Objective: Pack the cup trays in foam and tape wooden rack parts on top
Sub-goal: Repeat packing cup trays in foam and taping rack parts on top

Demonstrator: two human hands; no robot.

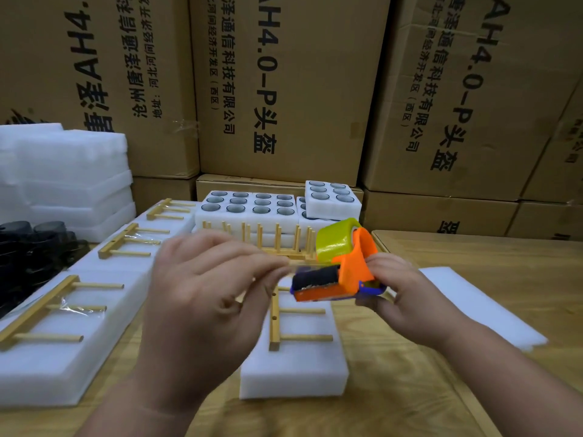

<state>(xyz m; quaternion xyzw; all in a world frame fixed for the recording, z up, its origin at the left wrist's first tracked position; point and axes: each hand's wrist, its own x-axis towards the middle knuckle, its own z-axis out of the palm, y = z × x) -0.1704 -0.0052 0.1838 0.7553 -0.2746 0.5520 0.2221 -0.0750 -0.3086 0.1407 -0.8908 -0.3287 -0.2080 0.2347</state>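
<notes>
My right hand (pixel 400 291) grips an orange and blue tape dispenser (pixel 344 272) with a yellow-green tape roll, held above the table. My left hand (pixel 205 291) pinches the clear tape end at the dispenser's mouth. Below the hands lies a white foam block (pixel 293 370) with a wooden rack part (pixel 296 323) on top. To the left, several foam blocks (pixel 63 351) lie in a row, each with a wooden rack part (pixel 41 313) on it. Foam cup trays (pixel 252 212) with round cups stand at the back.
A loose foam sheet (pixel 485 307) lies on the wooden table at the right. A stack of foam pieces (pixel 66 178) is at the back left, dark objects (pixel 34 247) beside it. An assembled wooden rack (pixel 271 241) stands mid-table. Cardboard boxes (pixel 284 89) wall the back.
</notes>
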